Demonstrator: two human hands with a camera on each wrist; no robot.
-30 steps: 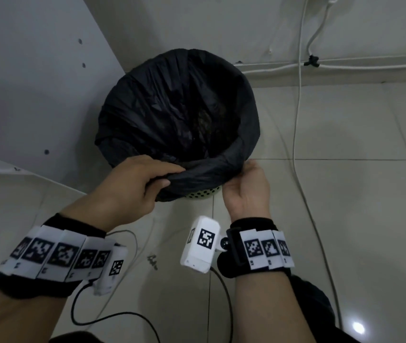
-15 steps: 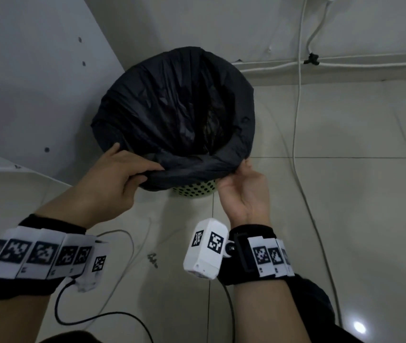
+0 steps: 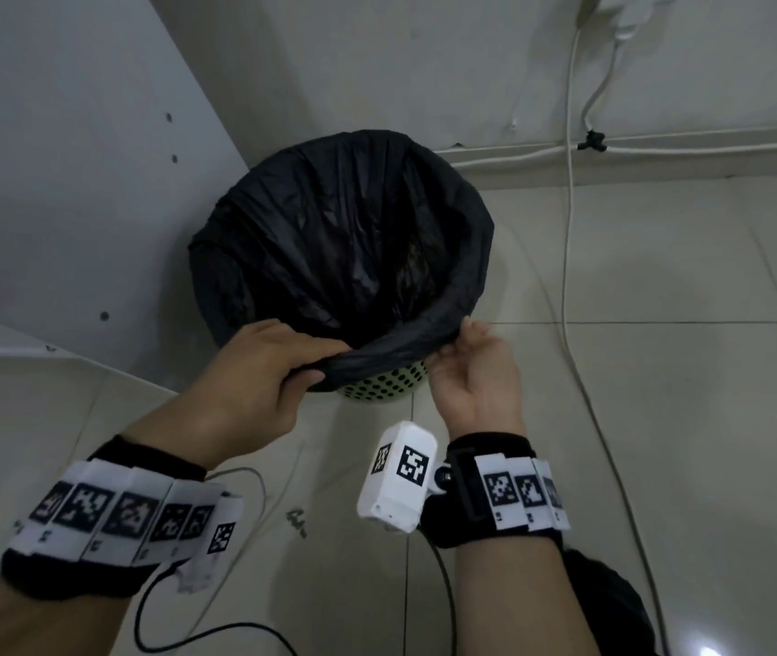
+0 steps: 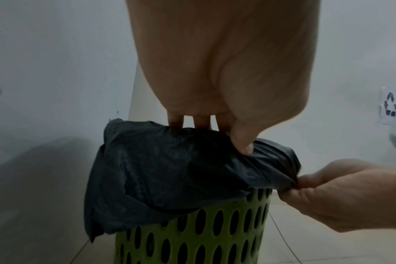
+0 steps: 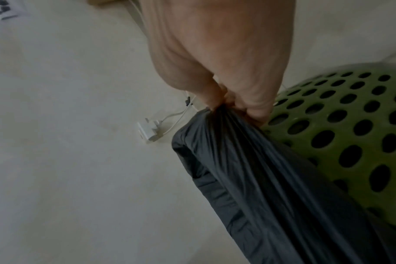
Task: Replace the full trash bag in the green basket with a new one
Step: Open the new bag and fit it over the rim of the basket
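A black trash bag lines the green perforated basket, which stands on the floor in a corner. The bag's folded-over edge covers the upper basket wall. My left hand grips the near left edge of the bag, thumb outside and fingers over the rim. My right hand pinches the near right edge, bunching the plastic beside the basket. What lies inside the bag is too dark to tell.
White panels stand at the left and a wall behind. White cables run down the wall and across the tiled floor at the right. A dark cable trails on the floor near my arms.
Both hands have lifted the bag's near edge upward, uncovering more of the green basket wall below it. The view has shifted so the basket sits lower in frame.
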